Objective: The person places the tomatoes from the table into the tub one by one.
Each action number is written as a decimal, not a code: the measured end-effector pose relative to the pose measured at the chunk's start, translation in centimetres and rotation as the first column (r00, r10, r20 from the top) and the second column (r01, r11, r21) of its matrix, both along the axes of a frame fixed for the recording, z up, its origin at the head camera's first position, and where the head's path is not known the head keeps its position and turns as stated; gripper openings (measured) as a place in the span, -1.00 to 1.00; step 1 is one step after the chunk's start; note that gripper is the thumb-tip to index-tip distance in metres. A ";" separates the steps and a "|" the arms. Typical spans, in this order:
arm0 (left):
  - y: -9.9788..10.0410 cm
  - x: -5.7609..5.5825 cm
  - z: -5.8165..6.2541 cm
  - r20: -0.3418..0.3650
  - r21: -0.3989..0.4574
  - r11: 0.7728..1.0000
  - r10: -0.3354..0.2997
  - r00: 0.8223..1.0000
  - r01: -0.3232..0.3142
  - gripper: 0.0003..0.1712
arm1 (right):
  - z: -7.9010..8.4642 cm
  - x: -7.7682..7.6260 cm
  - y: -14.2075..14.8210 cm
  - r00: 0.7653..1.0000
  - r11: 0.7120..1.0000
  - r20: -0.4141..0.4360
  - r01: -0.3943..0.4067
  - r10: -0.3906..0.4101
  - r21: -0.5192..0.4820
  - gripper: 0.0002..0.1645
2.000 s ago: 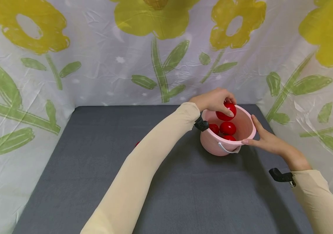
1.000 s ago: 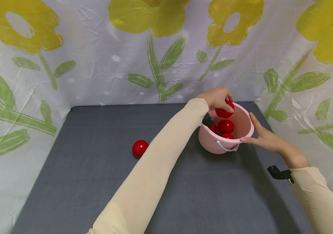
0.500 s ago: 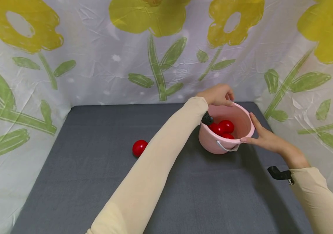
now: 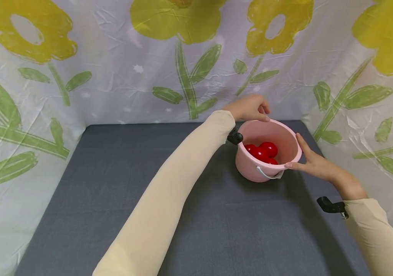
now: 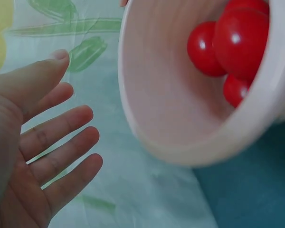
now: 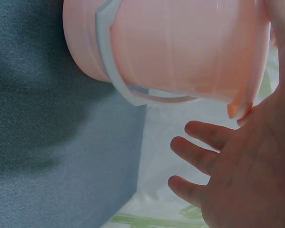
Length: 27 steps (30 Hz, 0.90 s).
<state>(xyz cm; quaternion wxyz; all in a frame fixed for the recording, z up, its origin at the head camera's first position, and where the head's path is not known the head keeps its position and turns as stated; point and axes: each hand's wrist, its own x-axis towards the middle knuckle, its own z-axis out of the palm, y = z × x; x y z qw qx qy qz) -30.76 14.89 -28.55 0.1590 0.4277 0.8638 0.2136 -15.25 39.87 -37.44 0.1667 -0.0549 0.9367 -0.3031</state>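
Note:
A pink bucket (image 4: 251, 168) with a pale handle stands upright at the table's back right. Several shiny red balls (image 4: 269, 148) lie inside it. Above the bucket's far left rim is my left hand (image 4: 250, 108), holding nothing. In the left wrist view its fingers are spread and apart from the bucket. My right hand (image 4: 315, 165) rests against the bucket's right side, thumb and forefinger touching the rim. The right wrist view shows its other fingers (image 6: 194, 156) extended, off the wall of the bucket.
A dark grey cloth (image 4: 113, 165) covers the table. Behind it and along the sides hangs a pale curtain (image 4: 120, 76) with yellow flowers. My left sleeve (image 4: 169, 188) crosses the middle of the table, hiding part of it.
My left hand let go of a red ball, which dropped into the bucket, then lifted and drew back leftward. The loose ball on the table is now out of sight. My right hand stayed put.

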 end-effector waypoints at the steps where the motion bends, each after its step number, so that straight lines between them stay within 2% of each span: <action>1: -0.3 0.1 0.2 0.003 -0.001 1.000 0.001 1.000 -0.001 -0.59 | 0.0 0.0 0.0 1.000 1.000 -0.001 0.001 -0.001 0.004 0.39; 5: -1.6 0.0 0.8 -0.002 -0.002 1.000 -0.002 1.000 0.002 -0.58 | -0.1 0.0 0.1 1.000 1.000 -0.004 0.004 -0.004 0.013 0.40; 11: -4.2 -0.9 0.5 -0.020 0.064 0.997 -0.044 0.999 0.045 -0.57 | -0.1 0.1 0.0 1.000 1.000 -0.005 -0.004 0.004 0.006 0.39; 21: -9.6 0.6 0.4 -0.049 0.146 0.985 -0.081 0.996 0.087 -0.56 | -0.2 0.1 0.0 1.000 1.000 -0.001 -0.002 0.002 -0.019 0.37; 27: -11.8 1.4 -0.2 -0.037 0.142 0.988 -0.053 0.998 0.058 -0.57 | -0.3 0.1 0.1 1.000 1.000 -0.006 0.003 -0.003 -0.016 0.37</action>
